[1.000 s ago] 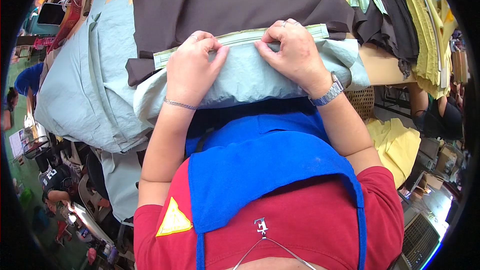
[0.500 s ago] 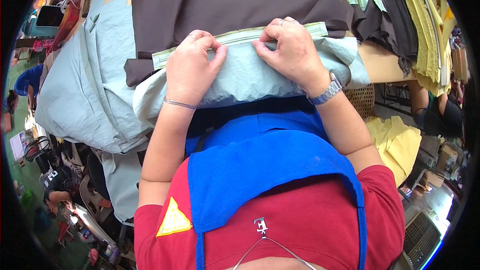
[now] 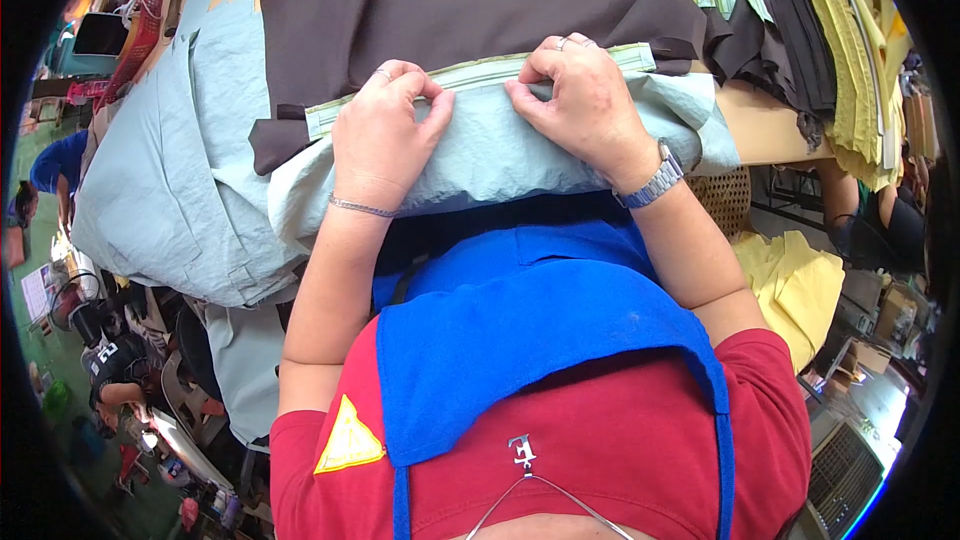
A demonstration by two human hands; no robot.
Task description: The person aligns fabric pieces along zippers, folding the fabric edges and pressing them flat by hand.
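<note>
A striped light green band (image 3: 490, 71) runs across the near edge of a dark brown cloth (image 3: 480, 0) on the table. Below it, pale blue-green fabric (image 3: 500, 145) hangs over the table's front edge. My left hand (image 3: 390, 125) pinches the band left of centre, thumb and fingertips together. To the right of centre my right hand (image 3: 580, 105) pinches the same band, its thumb and forefinger closed at the fabric edge. The stretch of band between my hands lies fairly straight.
More pale fabric (image 3: 180, 170) spreads over the left side of the table. Dark and yellow cloth strips (image 3: 845, 50) hang at the right. Yellow fabric (image 3: 795, 290) lies below, beside a woven basket (image 3: 722, 202). Other people are at the far left and right.
Both my hands keep nearly the same place and the same pinch on the band. At the far left, a person in blue has shifted slightly.
</note>
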